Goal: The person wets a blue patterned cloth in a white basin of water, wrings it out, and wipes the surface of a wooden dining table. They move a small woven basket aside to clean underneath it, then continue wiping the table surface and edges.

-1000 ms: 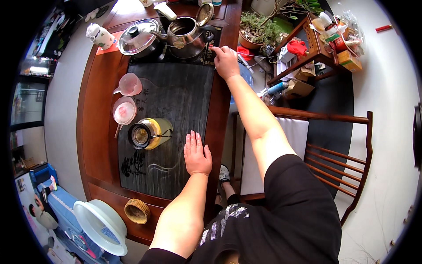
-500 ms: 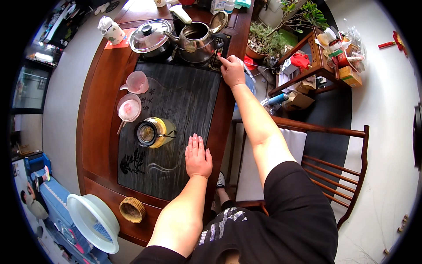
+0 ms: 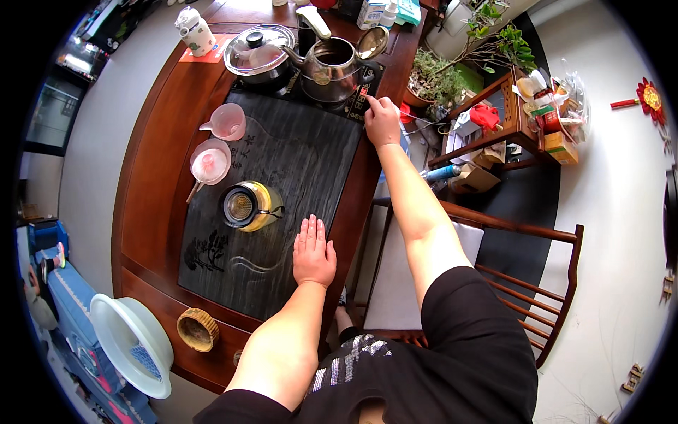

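Note:
My left hand (image 3: 314, 256) lies flat on the black stone tea tray (image 3: 296, 162), fingers stretched out and nothing in it. My right hand (image 3: 382, 121) is at the right end of the black induction cooker (image 3: 353, 107), its index finger bent toward the panel and the other fingers curled in, holding nothing. Beside it stands a steel kettle (image 3: 328, 81) with its lid (image 3: 372, 42) tipped open. A glass teapot (image 3: 260, 206) with yellow liquid and a strainer in its top stands on the tray. Left of it are a pink pitcher (image 3: 227, 122) and a strainer (image 3: 210, 165) on a pink cup.
A steel pot (image 3: 259, 51) with a glass lid sits left of the kettle. A white bottle (image 3: 195, 32) stands farther left. Near the front left are a wooden bowl (image 3: 198, 329) and a pale basin (image 3: 120, 332). At my right are a wooden chair (image 3: 530, 286) and a potted plant (image 3: 434, 74).
My view has shifted slightly. My right index finger has drawn back and bent a little at the cooker's panel. My left hand still lies on the tray.

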The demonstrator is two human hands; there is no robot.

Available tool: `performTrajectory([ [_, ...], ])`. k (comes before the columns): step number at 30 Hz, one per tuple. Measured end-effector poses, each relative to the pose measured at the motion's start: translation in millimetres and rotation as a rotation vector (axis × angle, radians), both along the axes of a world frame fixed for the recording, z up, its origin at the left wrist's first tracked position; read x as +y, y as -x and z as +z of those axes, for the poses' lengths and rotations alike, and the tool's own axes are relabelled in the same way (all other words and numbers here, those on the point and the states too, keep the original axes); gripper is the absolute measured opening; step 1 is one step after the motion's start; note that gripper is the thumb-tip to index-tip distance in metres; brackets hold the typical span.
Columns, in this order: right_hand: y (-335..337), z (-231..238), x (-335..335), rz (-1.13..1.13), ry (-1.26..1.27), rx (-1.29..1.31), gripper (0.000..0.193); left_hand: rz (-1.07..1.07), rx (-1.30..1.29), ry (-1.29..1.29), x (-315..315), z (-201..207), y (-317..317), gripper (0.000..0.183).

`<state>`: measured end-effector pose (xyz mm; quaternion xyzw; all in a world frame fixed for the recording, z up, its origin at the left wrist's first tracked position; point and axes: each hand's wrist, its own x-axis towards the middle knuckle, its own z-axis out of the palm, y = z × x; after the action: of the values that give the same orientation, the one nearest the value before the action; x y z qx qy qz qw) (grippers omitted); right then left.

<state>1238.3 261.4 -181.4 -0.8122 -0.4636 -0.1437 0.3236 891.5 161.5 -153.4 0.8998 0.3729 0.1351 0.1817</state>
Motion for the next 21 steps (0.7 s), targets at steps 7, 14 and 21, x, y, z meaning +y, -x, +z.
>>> performTrajectory([
  [7,-0.1,0.5,0.3,0.011,-0.004,-0.028,0.027,0.005,-0.010,0.001,-0.4,-2.0,0.7,0.050],
  [14,1.3,3.8,-1.7,0.032,-0.029,0.004,0.026,-0.003,-0.017,0.008,0.7,0.1,0.2,0.050],
  [21,4.1,6.3,-2.4,0.040,-0.086,0.078,0.022,-0.003,-0.016,0.004,1.2,1.7,-0.3,0.050],
])
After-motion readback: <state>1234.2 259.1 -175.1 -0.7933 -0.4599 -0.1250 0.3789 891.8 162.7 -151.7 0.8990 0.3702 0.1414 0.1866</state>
